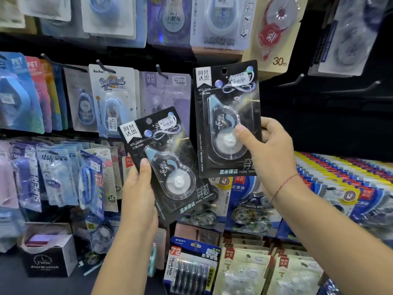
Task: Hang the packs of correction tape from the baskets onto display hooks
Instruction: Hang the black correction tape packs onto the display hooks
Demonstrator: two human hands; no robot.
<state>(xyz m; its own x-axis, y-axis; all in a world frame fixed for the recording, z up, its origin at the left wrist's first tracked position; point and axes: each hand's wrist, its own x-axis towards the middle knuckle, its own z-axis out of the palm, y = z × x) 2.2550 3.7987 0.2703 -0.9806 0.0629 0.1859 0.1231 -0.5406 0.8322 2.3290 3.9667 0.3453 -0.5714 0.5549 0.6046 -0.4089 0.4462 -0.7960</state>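
I hold two identical black packs of correction tape in front of a display wall. My right hand (263,145) grips the upper pack (223,99) upright by its lower right, thumb on the clear blister. Its hang hole is at the top, level with bare black hooks (299,78) to the right. My left hand (140,188) grips the lower pack (165,154), tilted to the left, thumb on its left edge. The two packs are slightly apart.
Hooks to the left carry a purple pack (168,92), a Basketball pack (112,96) and several coloured packs. Larger packs hang in the row above. Below lie rows of boxed and bagged stationery, and a small black box (51,258) stands at lower left.
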